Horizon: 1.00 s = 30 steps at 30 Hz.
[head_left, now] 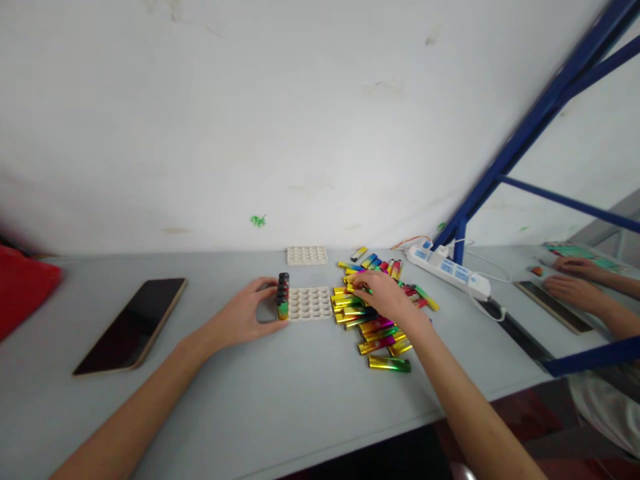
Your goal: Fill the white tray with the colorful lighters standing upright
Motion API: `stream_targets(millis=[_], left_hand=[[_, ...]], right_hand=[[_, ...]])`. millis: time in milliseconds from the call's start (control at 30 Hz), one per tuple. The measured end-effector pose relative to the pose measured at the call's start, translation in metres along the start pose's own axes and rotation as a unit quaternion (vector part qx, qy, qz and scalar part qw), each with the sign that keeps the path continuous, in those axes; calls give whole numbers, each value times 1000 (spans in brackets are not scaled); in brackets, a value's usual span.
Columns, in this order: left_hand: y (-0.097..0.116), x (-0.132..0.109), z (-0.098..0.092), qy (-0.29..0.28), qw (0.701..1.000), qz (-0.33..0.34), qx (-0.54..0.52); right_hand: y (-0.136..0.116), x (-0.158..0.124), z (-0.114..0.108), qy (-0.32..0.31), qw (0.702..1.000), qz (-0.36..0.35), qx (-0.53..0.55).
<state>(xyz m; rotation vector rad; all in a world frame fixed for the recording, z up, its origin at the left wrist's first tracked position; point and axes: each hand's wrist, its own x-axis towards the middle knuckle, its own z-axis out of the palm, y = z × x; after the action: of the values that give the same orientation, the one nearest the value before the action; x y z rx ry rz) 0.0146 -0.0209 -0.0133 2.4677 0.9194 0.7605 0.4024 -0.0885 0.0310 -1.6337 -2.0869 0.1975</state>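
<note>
Nearest the camera, the person's two forearms reach out over the grey table (310, 393). The right hand (385, 297) lies on the pile of lighters (373, 320), fingers curled together around one lighter at its fingertips; that lighter's direction cannot be told. Most of the pile lies flat, long axes running left to right. The left hand (245, 313) has fingers spread, touching the upright lighters (283, 297) standing at the left edge of the white tray (311, 303).
</note>
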Motion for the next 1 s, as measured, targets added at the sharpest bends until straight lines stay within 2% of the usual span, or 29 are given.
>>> stream_targets(millis=[133, 267, 367, 467, 567, 633, 700, 867, 1000], left_hand=[[-1, -1, 2, 5, 1000, 3, -2], [4, -1, 2, 5, 1000, -6, 2], [11, -1, -1, -7, 1000, -16, 7], [17, -2, -5, -11, 1000, -17, 13], [19, -4, -6, -13, 1000, -18, 17], [18, -5, -5, -13, 1000, -21, 18], [16, -5, -3, -11, 1000, -23, 16], [12, -6, -1, -6, 1000, -30, 6], [13, -6, -2, -7, 1000, -25, 8]], right_hand=[[-6, 11, 0, 17, 1000, 11, 16], [-25, 27, 2, 60, 980, 23, 191], [-48, 40, 9, 56, 936, 51, 343], [-70, 48, 24, 75, 877, 97, 465], [-83, 45, 42, 100, 802, 158, 567], [-89, 37, 52, 90, 770, 185, 603], [-93, 28, 57, 65, 773, 186, 603], [-104, 17, 58, 30, 851, 106, 514], [-109, 15, 63, -8, 843, 93, 530]])
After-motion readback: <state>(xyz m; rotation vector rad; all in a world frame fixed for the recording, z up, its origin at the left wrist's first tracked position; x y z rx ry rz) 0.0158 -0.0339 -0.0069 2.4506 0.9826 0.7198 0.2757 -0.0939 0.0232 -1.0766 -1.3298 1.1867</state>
